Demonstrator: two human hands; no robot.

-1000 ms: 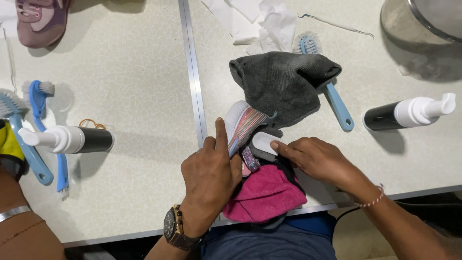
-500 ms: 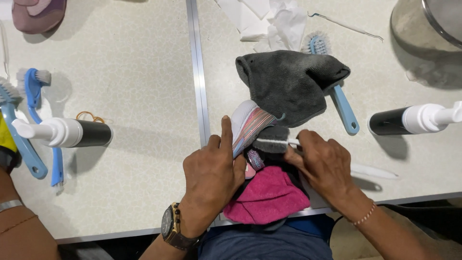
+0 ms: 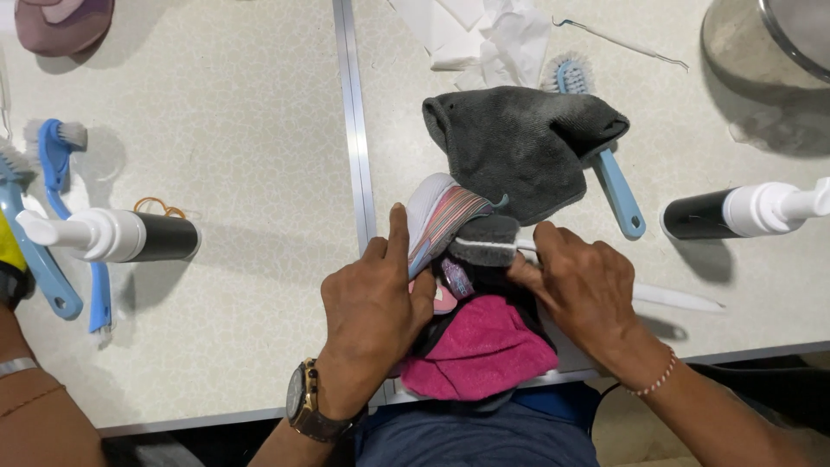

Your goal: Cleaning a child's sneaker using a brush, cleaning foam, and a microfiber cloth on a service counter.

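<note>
Both hands (image 3: 373, 303) (image 3: 577, 290) gripping shoe (image 3: 441, 216) w/ brush (image 3: 486, 240).

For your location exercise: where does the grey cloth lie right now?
In the head view the grey cloth lies right of the table seam, draped over a blue brush, just above the shoe.

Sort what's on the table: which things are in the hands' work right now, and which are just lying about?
In hand: left hand gripping the shoe; right hand at its dark strap; pink cloth under it.

Lying about: grey cloth, blue brush, two pump bottles, white paper, other shoe.
</note>
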